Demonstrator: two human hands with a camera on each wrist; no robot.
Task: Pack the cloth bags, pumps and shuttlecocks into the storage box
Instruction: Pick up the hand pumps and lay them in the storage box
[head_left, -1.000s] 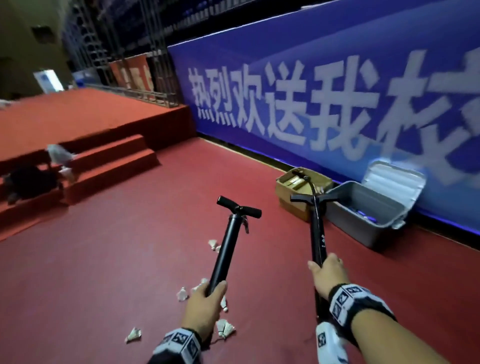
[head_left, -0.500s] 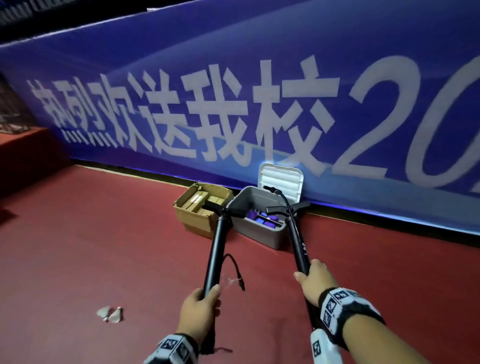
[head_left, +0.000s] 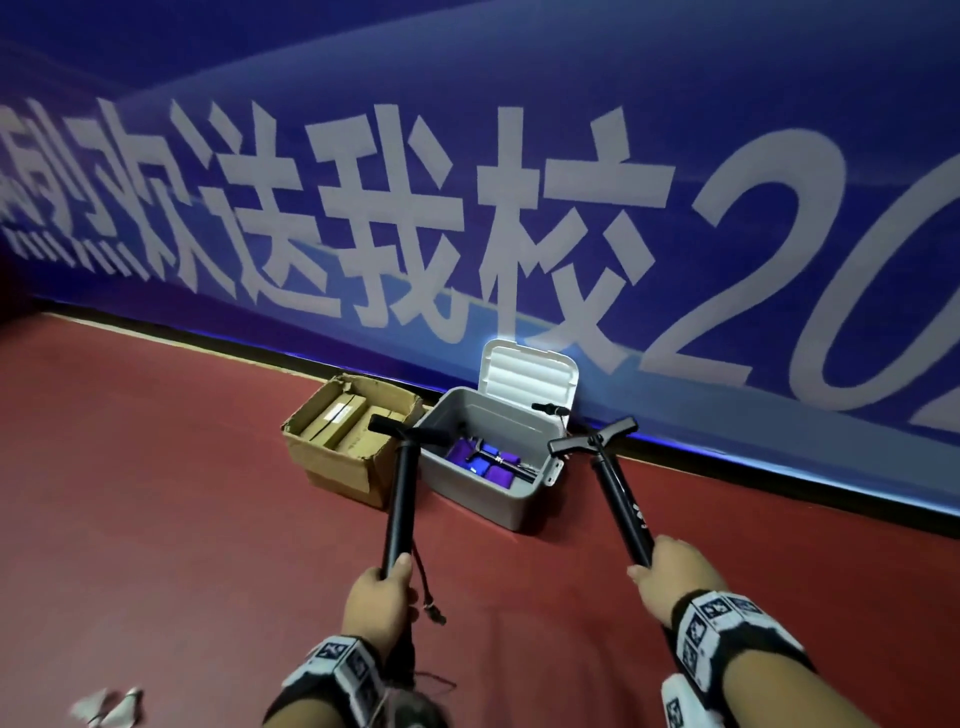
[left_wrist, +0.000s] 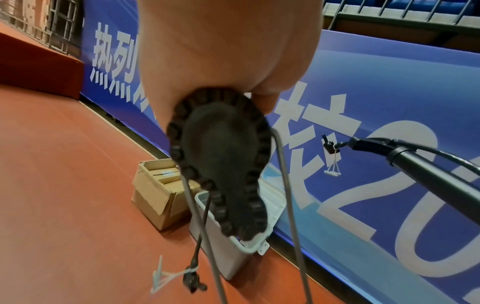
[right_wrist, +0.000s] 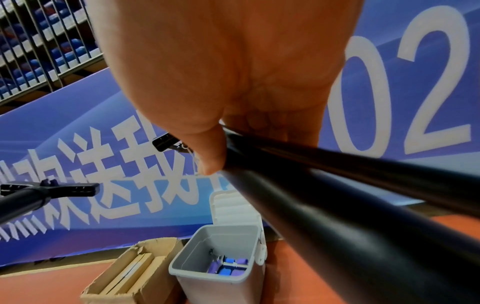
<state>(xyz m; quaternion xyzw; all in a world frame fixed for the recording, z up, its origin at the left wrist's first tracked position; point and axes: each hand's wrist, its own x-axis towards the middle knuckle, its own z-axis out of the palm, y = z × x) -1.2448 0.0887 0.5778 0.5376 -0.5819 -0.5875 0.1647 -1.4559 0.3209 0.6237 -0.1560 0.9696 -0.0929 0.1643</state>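
Note:
I hold two black T-handle pumps upright over the red floor. My left hand (head_left: 382, 597) grips the barrel of the left pump (head_left: 399, 499), whose ribbed foot (left_wrist: 223, 164) fills the left wrist view. My right hand (head_left: 672, 571) grips the right pump (head_left: 618, 493), its barrel (right_wrist: 337, 205) running under my thumb. Ahead stands the grey storage box (head_left: 485, 467) with its white lid (head_left: 530, 371) raised; purple and blue cloth bags (head_left: 485, 465) and a dark pump lie inside (right_wrist: 228, 265). Two white shuttlecocks (head_left: 109, 706) lie at the lower left.
An open cardboard box (head_left: 343, 441) with flat cartons touches the storage box on its left. A long blue banner (head_left: 519, 208) with white characters runs behind both boxes. Each pump's hose dangles, the left one's nozzle (left_wrist: 192, 281) hanging near the floor.
The view has swung right and closed in on the storage box. Both pumps have come nearer to it and spread apart, and the shuttlecocks have slid to the lower left corner.

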